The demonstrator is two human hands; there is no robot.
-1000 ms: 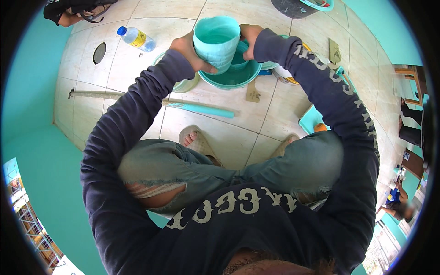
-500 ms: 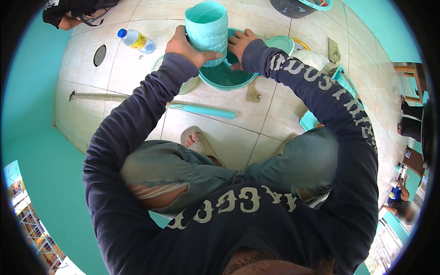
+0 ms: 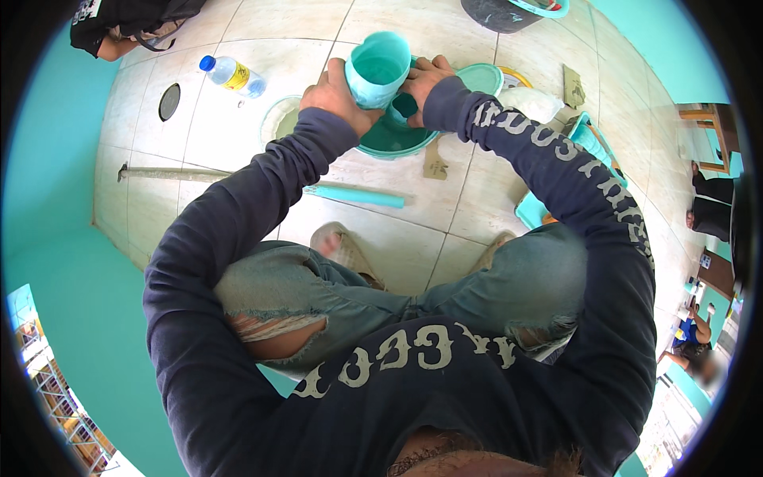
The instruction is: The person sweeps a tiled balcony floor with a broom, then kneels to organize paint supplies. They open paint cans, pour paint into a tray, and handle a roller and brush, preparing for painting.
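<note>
My left hand is closed around the side of a wavy-rimmed turquoise container, which looks like a cut-off plastic jug. Its mouth is tipped toward me, showing liquid or a coated inside. Below it stands a turquoise bucket of turquoise paint. My right hand is curled at the container's right side, above the bucket. Between its fingers and thumb shows a dark round opening with a pale turquoise edge; what this belongs to I cannot tell.
A pole and a turquoise tube lie nearer me. Around stand a pale tub, a bottle, a lid, cardboard, a turquoise tray and a black bucket. Another person is at far left.
The container has moved down and right and tipped so that its mouth faces me more. My left hand has shifted right with it; my right hand has moved slightly right.
</note>
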